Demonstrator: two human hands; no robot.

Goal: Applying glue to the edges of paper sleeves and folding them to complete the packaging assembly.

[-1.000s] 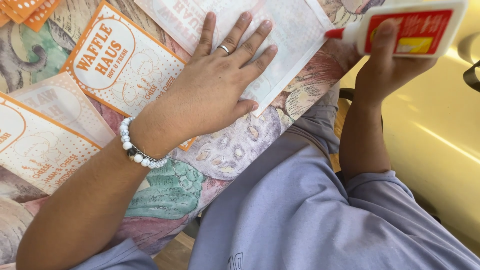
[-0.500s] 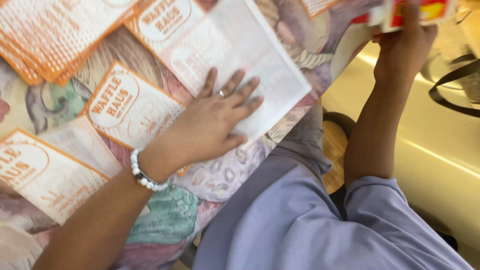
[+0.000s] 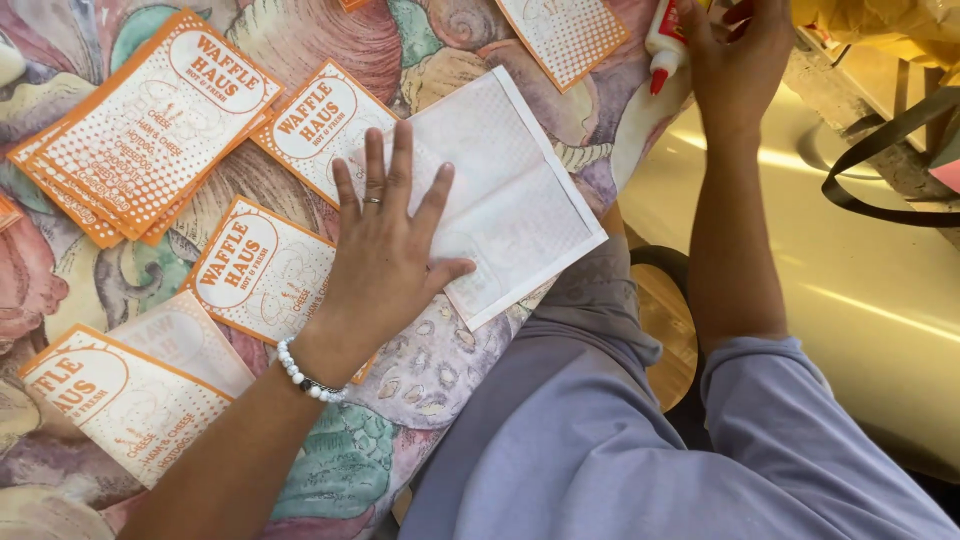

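Head view: left hand (image 3: 385, 262) flat on white sheet (image 3: 510, 200), orange-bordered cards (image 3: 150, 120) nr.

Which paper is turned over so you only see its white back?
The white sheet under the left hand, near the table edge. Its plain pale back faces up, while the other cards, like the orange-bordered card beside the wrist, show orange print.

Orange-and-white printed cards (image 3: 262, 272) lie scattered over the patterned cloth, a fanned stack (image 3: 140, 125) at upper left, one white blank-side sheet (image 3: 510, 195) under the left hand (image 3: 385, 255), and a white glue bottle (image 3: 665, 35) with red label and tip in the right hand (image 3: 740, 60).
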